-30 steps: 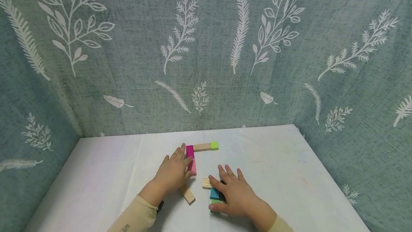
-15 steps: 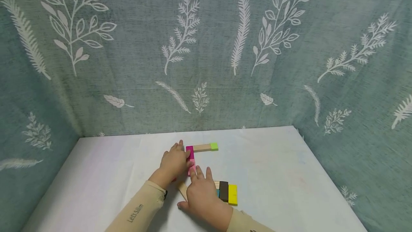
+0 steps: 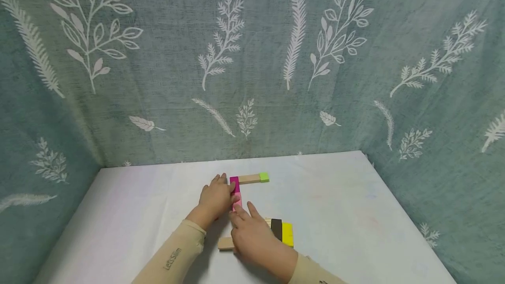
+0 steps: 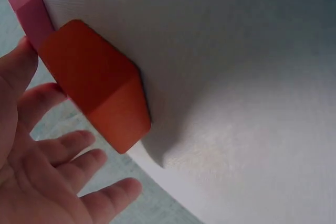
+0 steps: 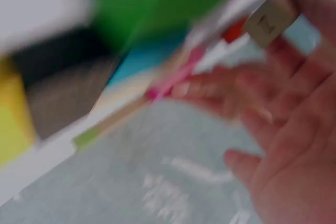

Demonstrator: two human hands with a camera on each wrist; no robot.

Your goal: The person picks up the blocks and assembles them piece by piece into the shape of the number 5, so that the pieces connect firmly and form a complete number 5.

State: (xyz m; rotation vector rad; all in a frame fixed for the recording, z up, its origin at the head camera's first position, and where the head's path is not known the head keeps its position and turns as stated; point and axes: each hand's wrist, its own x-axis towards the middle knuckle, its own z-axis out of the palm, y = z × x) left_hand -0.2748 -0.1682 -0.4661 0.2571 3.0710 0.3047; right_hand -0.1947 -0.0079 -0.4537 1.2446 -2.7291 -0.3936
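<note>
My right hand [image 3: 256,240] pinches a plain wooden block [image 5: 269,20] between thumb and index finger. In the head view that block [image 3: 226,244] sticks out past the thumb side, lying crosswise. My left hand [image 3: 215,198] rests beside a magenta block [image 3: 234,183] and a pink block [image 3: 238,195], its fingers loosely spread. The left wrist view shows its thumb at the edge of the pink block [image 4: 32,11] and its index finger against an orange block [image 4: 97,85]. The left arm mostly hides the orange block from the head camera.
Right of my right hand lie a black block [image 3: 276,229] and a yellow block [image 3: 287,234]. Green [image 5: 168,3] and teal [image 5: 149,59] blocks show blurred in the right wrist view. Behind, a wooden block [image 3: 249,179] with a lime one [image 3: 264,177] extends from the magenta block.
My right hand has moved left from over the coloured blocks to the wooden block, which has turned from slanting to crosswise. The left hand stays at nearly the same place.
</note>
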